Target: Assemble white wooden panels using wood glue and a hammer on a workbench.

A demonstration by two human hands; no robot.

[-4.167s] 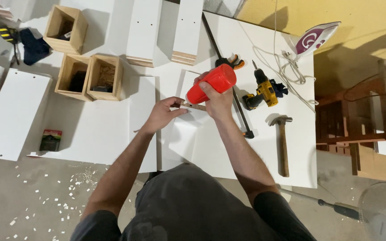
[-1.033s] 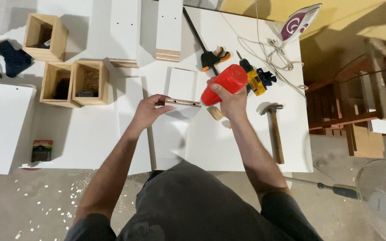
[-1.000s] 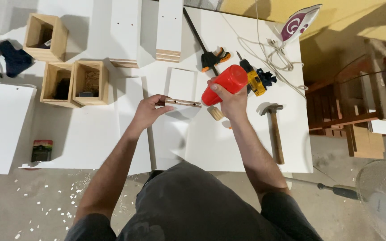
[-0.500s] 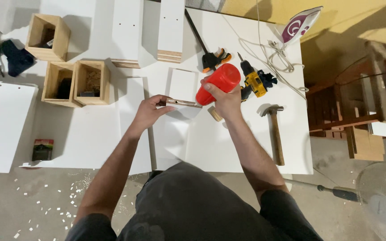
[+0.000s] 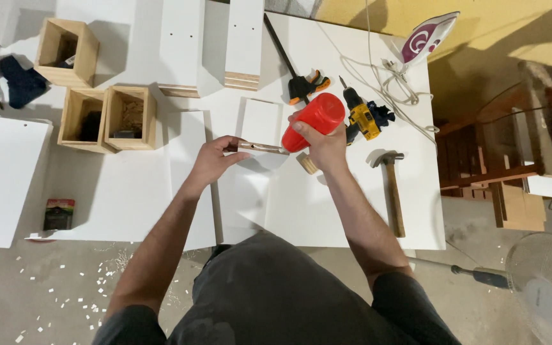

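Observation:
My right hand (image 5: 322, 144) grips a red plastic bottle (image 5: 313, 120), tilted with its tip against a narrow wooden strip (image 5: 258, 147). My left hand (image 5: 213, 160) steadies the left end of that strip. Both hands work over the middle of a white worktable (image 5: 129, 198), above flat white panels (image 5: 260, 121).
Three open wooden boxes (image 5: 107, 118) stand at the left. A hammer (image 5: 391, 188), a yellow cordless drill (image 5: 360, 117), a bar clamp (image 5: 295, 73) and a clothes iron (image 5: 428, 38) with its cord lie to the right. Two white boards (image 5: 244, 45) lie behind. A fan (image 5: 544, 291) stands on the floor.
The view has shifted slightly. My right hand has tipped the red bottle a little further towards the strip; my left hand stays on the strip.

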